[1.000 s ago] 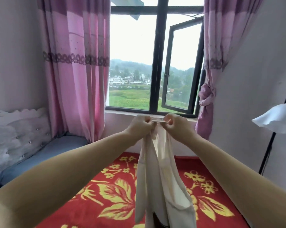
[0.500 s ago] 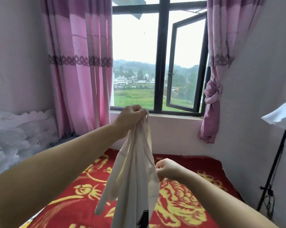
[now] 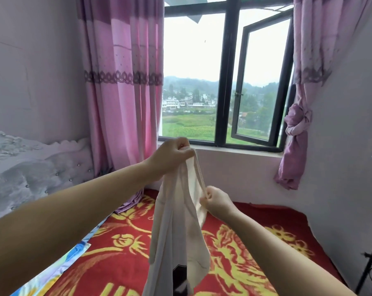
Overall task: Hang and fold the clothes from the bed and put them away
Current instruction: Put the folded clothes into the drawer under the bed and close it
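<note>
A cream-white garment (image 3: 176,227) with a black patch near its bottom hangs in the air over the bed. My left hand (image 3: 172,157) grips its top edge, held up at window-sill height. Lower and to the right, my right hand (image 3: 215,201) pinches a fold on the garment's right edge. Below the garment lies the bed, covered by a red blanket (image 3: 255,248) with yellow flowers.
A grey padded headboard (image 3: 31,165) stands at the left. Pink curtains (image 3: 121,82) flank the window, whose right pane (image 3: 264,82) is swung open; the right curtain is knotted. A lamp stand (image 3: 371,272) stands at the far right. A light blue sheet (image 3: 52,272) shows at the bed's left edge.
My right hand let go of the garment's top, dropped, and now pinches the right edge a little higher than half a second ago. The left hand keeps holding the top. The view shifted right.
</note>
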